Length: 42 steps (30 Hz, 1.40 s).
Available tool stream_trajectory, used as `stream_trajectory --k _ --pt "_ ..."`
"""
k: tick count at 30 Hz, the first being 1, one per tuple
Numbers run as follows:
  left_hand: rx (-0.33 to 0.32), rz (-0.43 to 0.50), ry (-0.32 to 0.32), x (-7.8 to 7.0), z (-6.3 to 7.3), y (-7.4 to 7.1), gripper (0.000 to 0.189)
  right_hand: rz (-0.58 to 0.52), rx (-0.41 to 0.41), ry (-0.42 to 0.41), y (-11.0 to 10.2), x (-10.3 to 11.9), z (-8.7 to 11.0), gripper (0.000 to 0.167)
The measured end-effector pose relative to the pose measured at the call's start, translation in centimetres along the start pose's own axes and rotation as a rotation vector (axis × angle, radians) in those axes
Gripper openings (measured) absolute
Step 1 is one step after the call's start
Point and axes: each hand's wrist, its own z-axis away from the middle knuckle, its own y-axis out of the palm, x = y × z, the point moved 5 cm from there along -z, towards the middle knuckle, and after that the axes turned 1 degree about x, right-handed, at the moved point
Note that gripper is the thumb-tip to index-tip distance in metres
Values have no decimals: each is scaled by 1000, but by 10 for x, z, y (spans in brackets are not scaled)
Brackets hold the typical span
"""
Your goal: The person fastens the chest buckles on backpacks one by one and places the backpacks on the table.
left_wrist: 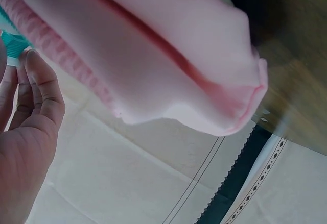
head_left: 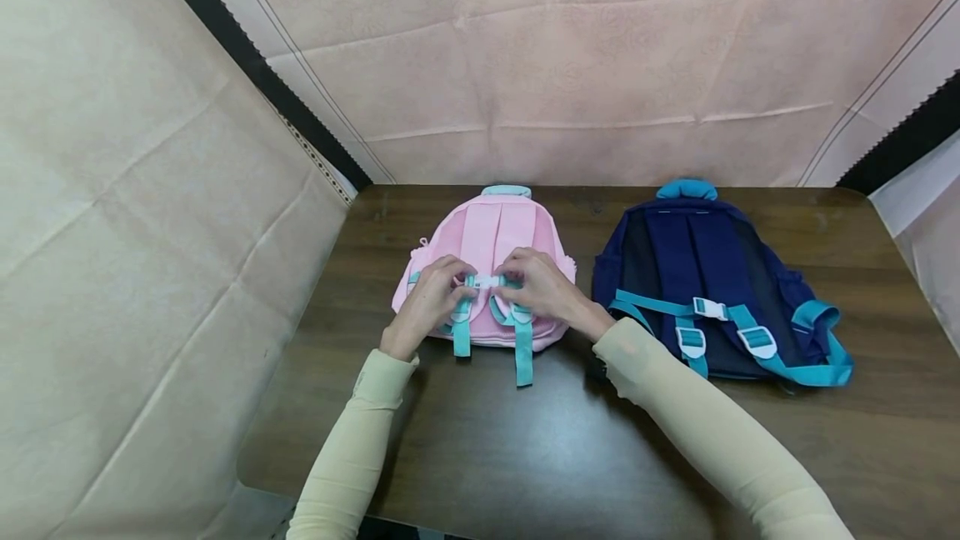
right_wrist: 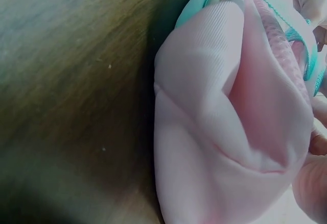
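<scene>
A small pink backpack (head_left: 483,227) lies on the table with its shoulder-strap side up. Across its straps runs a turquoise chest strap joined by a white buckle (head_left: 487,282). My left hand (head_left: 429,300) pinches the buckle's left end and the webbing there; in the left wrist view its fingertips meet the turquoise webbing (left_wrist: 15,44). From the other side, my right hand (head_left: 547,288) pinches the right end between thumb and fingers. Mostly cut off in the right wrist view, that hand (right_wrist: 312,183) sits behind the backpack's pink side pocket (right_wrist: 204,96). Two turquoise strap tails (head_left: 523,357) hang toward me.
To the right lies a navy backpack (head_left: 678,240) with blue straps, its white chest buckle (head_left: 709,308) fastened. Both bags rest on a dark wooden table (head_left: 480,448). Pale cloth walls (head_left: 585,65) stand behind and to the left.
</scene>
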Motion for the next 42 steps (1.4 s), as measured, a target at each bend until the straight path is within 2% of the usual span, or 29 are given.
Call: stream_trajectory --k 5,6,8,14,27,35,42 --pt "-6 -18 -2 -2 1 2 26 2 9 9 2 0 1 26" --pt "-3 -33 -16 -12 2 -2 25 3 12 10 2 0 0 26" --pt "-11 -46 -8 -15 2 -3 24 6 20 10 2 1 0 26" --pt "-19 -67 16 -16 2 -1 24 22 32 10 2 4 1 29" --pt "-34 -91 23 -20 1 -1 23 65 32 -2 6 8 -2 29" --pt "-44 -97 39 -25 -9 -2 21 107 -7 -18 1 6 -7 29" --pt "-21 -99 7 -23 1 -2 21 125 23 15 10 10 -1 32"
